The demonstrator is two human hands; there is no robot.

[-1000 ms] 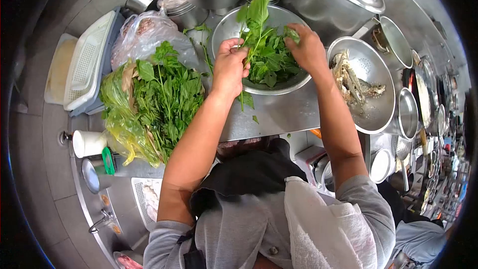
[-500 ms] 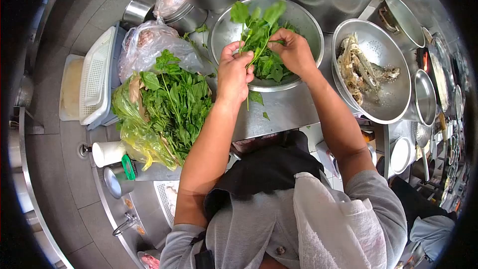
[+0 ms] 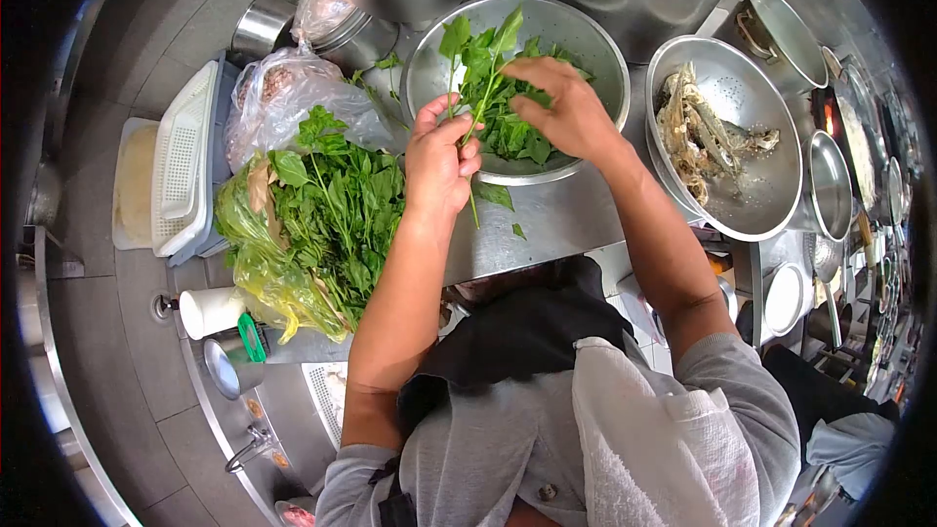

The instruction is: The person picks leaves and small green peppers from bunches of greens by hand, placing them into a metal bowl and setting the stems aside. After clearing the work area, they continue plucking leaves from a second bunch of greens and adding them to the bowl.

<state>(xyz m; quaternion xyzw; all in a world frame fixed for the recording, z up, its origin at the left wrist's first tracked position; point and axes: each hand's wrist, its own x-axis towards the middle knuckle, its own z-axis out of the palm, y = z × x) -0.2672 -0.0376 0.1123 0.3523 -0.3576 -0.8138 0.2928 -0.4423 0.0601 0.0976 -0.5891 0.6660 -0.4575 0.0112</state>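
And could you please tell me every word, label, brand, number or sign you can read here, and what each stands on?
No readable text anywhere.
The steel bowl of greens, the yellow-green plastic bag and the white container show no lettering I can make out.
The crowded items along the right edge are too small and blurred to tell.

No readable text, label, brand, number or sign anywhere in view.
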